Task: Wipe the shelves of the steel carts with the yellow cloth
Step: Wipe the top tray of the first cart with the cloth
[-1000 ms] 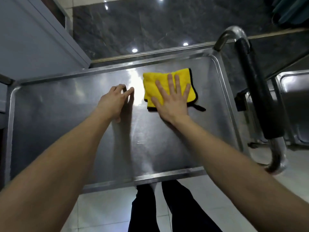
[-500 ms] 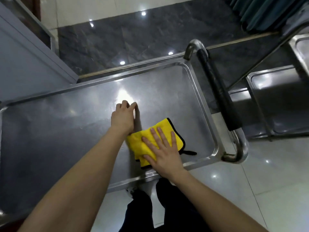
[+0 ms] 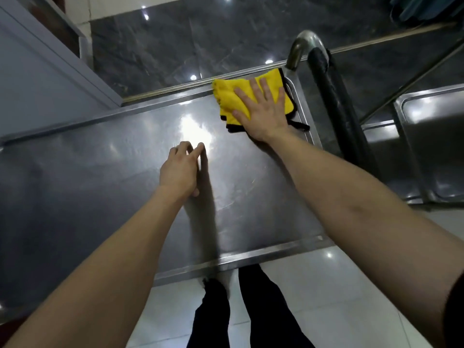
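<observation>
The folded yellow cloth [image 3: 229,100], edged in black, lies in the far right corner of the steel cart's top shelf [image 3: 88,192]. My right hand [image 3: 262,113] presses flat on the cloth with fingers spread, against the shelf's raised rim. Around the middle of the shelf, my left hand [image 3: 179,172] rests on its fingertips and holds nothing. A bright light reflection sits just beyond the left hand.
The cart's steel handle with a black grip [image 3: 336,104] runs along the right end. A second steel cart [image 3: 434,146] stands to the right. A grey cabinet [image 3: 37,79] is at the far left. My legs [image 3: 253,310] stand on pale floor tiles at the near rim.
My right hand has slid the cloth from the shelf's near edge to the far right corner. The left hand stays braced at mid-shelf.
</observation>
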{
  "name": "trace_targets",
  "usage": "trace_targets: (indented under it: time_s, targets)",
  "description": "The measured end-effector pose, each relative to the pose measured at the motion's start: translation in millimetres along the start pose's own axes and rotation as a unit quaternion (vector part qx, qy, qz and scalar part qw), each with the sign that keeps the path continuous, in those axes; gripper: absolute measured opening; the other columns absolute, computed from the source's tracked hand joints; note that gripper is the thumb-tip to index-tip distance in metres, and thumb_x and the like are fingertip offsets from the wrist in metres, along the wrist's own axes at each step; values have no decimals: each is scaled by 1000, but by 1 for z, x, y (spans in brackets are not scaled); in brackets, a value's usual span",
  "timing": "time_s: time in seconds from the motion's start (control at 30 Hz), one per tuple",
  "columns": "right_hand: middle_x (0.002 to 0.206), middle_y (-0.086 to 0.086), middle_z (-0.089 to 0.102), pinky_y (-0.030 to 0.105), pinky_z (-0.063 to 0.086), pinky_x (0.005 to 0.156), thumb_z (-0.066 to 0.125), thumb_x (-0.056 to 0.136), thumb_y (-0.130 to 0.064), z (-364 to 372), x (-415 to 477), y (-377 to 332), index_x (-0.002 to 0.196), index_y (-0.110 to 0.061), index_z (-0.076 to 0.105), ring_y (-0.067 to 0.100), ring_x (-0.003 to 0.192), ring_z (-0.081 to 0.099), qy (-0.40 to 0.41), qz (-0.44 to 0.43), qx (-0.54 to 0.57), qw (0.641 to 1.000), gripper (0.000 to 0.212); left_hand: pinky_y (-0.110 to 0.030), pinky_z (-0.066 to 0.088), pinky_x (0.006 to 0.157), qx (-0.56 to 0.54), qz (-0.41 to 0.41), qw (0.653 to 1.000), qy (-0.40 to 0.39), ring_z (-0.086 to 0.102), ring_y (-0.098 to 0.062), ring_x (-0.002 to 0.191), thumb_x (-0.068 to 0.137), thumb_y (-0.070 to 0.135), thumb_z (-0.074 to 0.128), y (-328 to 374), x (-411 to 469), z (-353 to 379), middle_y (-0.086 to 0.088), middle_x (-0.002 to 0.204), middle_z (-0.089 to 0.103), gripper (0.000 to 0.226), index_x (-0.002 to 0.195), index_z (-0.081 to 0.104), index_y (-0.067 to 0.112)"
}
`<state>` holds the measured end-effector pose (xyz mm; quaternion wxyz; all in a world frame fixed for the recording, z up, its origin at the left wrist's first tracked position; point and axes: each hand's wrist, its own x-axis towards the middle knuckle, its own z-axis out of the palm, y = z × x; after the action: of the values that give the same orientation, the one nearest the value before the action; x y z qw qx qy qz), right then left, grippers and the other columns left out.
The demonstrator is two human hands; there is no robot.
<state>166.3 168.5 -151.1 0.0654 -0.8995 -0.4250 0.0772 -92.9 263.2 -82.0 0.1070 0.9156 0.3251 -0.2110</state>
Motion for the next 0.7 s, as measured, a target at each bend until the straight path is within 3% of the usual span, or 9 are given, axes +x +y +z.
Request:
trace_targets:
  time_s: [0.2,0.33,0.43,0.53,0.63,0.7]
  targets:
    - [177,8,15,69,7,125,30,104,-72,8,-139,20,166,-43,26,31,164,7,47,42,-12,998,68,-46,54,83,-13,-2,1000,9,38,-30,143,49,22,109,3,-5,-5,-1,158,35,131,158,38,34]
    - [178,7,12,69,9,125,37,104,-71,26,-272,-7,166,-42,26,30,165,4,70,51,2,996,69,-50,54,98,-40,3,999,24,36,-30,149,52,23,108,-2,-15,-5,-3,164,34,129,162,41,33]
    - [178,4,11,71,13,124,43,103,-69,47,-350,-47,165,-42,28,31,165,7,80,-18,19,996,69,-51,45,112,-41,-1,995,86,37,-34,149,56,28,107,-6,-28,5,-10,164,37,121,160,47,28]
    - [178,3,13,70,13,124,43,103,-71,55,-371,-64,164,-43,31,30,165,9,80,-73,20,994,69,-50,41,110,-21,7,987,157,46,-37,140,68,33,100,-11,-57,16,-14,153,47,99,154,53,23]
    - [177,1,18,69,16,124,46,103,-72,53,-368,-61,162,-43,36,27,164,11,84,-79,15,993,67,-50,46,105,-74,-13,978,196,54,-37,127,90,27,83,-28,-110,40,-14,137,57,57,143,64,18]
    - [176,1,20,68,16,124,45,103,-72,55,-369,-61,162,-42,38,26,164,13,85,-74,11,994,66,-50,49,104,-114,-38,972,202,57,-38,123,98,28,72,-49,-155,62,-15,130,62,40,136,69,14]
